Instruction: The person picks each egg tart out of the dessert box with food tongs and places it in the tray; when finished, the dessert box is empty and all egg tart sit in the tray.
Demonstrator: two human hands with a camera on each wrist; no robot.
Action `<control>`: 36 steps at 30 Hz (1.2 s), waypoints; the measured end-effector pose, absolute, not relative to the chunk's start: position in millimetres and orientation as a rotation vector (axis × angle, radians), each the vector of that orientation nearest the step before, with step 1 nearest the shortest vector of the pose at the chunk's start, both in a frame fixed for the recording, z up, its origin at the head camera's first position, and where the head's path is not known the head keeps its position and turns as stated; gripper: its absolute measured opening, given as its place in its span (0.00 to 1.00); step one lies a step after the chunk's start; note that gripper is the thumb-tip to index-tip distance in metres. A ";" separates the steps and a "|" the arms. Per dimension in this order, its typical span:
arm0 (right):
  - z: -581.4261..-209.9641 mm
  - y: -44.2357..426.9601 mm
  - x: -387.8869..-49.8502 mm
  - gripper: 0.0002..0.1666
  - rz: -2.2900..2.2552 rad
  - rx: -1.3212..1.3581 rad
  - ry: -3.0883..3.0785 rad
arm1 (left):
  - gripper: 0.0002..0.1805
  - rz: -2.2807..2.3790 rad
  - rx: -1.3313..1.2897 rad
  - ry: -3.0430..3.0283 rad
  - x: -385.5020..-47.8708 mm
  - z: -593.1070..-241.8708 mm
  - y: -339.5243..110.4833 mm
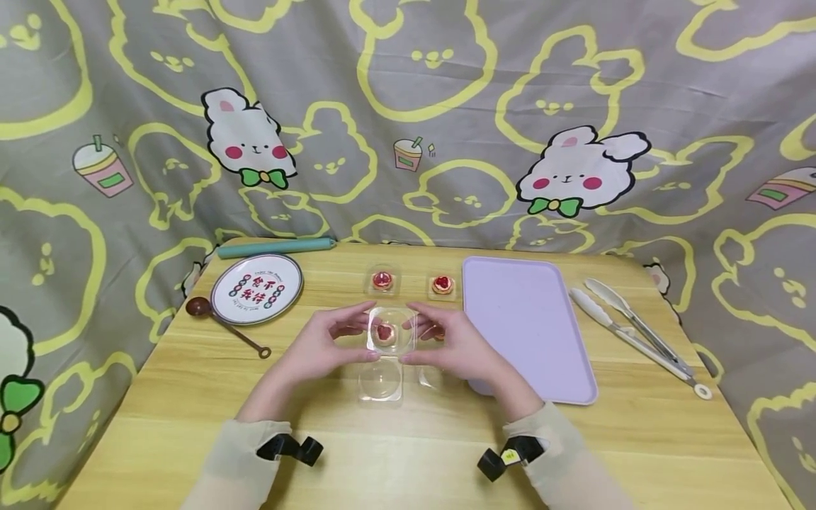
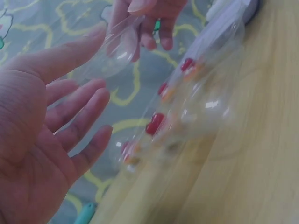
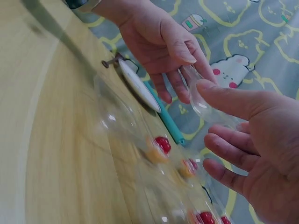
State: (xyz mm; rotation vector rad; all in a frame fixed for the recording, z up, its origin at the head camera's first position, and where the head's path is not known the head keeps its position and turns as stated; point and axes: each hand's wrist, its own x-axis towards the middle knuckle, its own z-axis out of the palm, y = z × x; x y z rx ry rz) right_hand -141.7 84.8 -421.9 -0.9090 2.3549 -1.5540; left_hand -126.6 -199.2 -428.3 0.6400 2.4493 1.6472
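Note:
Between both hands, a clear domed plastic lid [image 1: 401, 319] is held up off the table. My left hand [image 1: 328, 343] pinches its left edge between thumb and fingers, and my right hand [image 1: 455, 343] pinches the right edge. Through the lid shows a small tart [image 1: 384, 333] with a red topping, lower down on the table. Toward me lies an empty clear container half [image 1: 380, 382]. The right fingers partly hide another tart [image 1: 440, 333]. In the right wrist view, the lid [image 3: 205, 106] spans the gap between the two thumbs, apart from the tarts [image 3: 159, 148] below.
Farther back, two more tarts [image 1: 382, 281] [image 1: 443, 284] sit in clear boxes. A lilac tray [image 1: 529, 326] and tongs [image 1: 637, 333] lie to the right. Leftward are a white plate [image 1: 257, 288], a brown spoon [image 1: 232, 329] and a teal roll [image 1: 277, 246]. A patterned curtain rises behind.

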 end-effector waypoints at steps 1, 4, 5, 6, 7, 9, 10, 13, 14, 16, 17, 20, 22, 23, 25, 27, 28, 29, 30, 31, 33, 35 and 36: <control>-421.3 81.1 -141.2 0.52 -1.542 -0.920 2.363 | 0.47 1.654 0.633 2.448 -125.4 -429.4 -202.7; -419.4 70.7 -139.5 0.52 -1.505 -0.939 2.394 | 0.48 1.684 0.623 2.426 -122.2 -431.1 -212.4; -419.0 67.2 -138.8 0.51 -1.496 -0.942 2.401 | 0.49 1.692 0.625 2.417 -121.3 -432.2 -215.7; -418.8 63.7 -138.1 0.51 -1.483 -0.941 2.408 | 0.49 1.692 0.622 2.415 -120.0 -432.8 -219.2; -418.7 60.2 -137.3 0.51 -1.469 -0.943 2.412 | 0.49 1.682 0.621 2.417 -118.5 -433.2 -222.8; -418.9 52.7 -135.6 0.51 -1.439 -0.947 2.407 | 0.48 1.649 0.619 2.436 -114.9 -435.4 -231.1; -419.5 48.6 -134.6 0.51 -1.415 -0.950 2.409 | 0.48 1.632 0.612 2.444 -112.4 -436.6 -235.8; -421.7 35.0 -131.5 0.48 -1.313 -1.023 2.432 | 0.48 1.593 0.580 2.474 -103.2 -441.3 -251.3; -422.6 30.3 -130.4 0.48 -1.278 -1.051 2.441 | 0.48 1.594 0.566 2.477 -99.8 -443.1 -256.5; -424.5 21.3 -128.2 0.47 -1.204 -1.100 2.471 | 0.48 1.600 0.545 2.482 -93.5 -446.4 -266.1; -425.2 17.0 -127.1 0.47 -1.171 -1.120 2.483 | 0.48 1.603 0.540 2.485 -91.0 -448.2 -270.3; -428.1 6.4 -124.1 0.49 -1.095 -1.140 2.516 | 0.47 1.588 0.532 2.496 -85.3 -453.0 -279.8; -430.1 1.4 -122.0 0.50 -1.045 -1.142 2.538 | 0.46 1.559 0.534 2.511 -82.4 -455.4 -283.6; -431.0 -0.6 -120.8 0.50 -1.016 -1.138 2.550 | 0.46 1.545 0.532 2.517 -81.0 -456.6 -285.0; -432.7 -3.8 -118.1 0.51 -0.945 -1.129 2.579 | 0.45 1.516 0.524 2.534 -78.4 -459.3 -287.2; -434.9 -6.1 -115.4 0.52 -0.863 -1.121 2.615 | 0.44 1.497 0.508 2.539 -76.1 -461.9 -288.7; -436.3 -6.7 -114.2 0.53 -0.822 -1.116 2.630 | 0.44 1.491 0.501 2.540 -75.2 -463.2 -289.0; -437.4 -7.3 -113.0 0.53 -0.781 -1.114 2.646 | 0.45 1.484 0.491 2.538 -74.7 -464.6 -289.0; -438.8 -7.7 -112.1 0.53 -0.749 -1.115 2.659 | 0.45 1.477 0.488 2.534 -74.3 -465.8 -288.7; -440.3 -7.8 -111.3 0.53 -0.719 -1.116 2.671 | 0.45 1.474 0.488 2.526 -74.0 -466.9 -288.0; -442.7 -7.2 -110.2 0.52 -0.673 -1.120 2.685 | 0.46 1.454 0.495 2.522 -74.2 -468.9 -286.1; -444.3 -6.0 -109.6 0.51 -0.634 -1.126 2.699 | 0.47 1.437 0.506 2.522 -75.0 -470.3 -283.7; -444.7 -5.4 -109.6 0.51 -0.618 -1.131 2.704 | 0.47 1.429 0.509 2.523 -75.6 -470.9 -282.6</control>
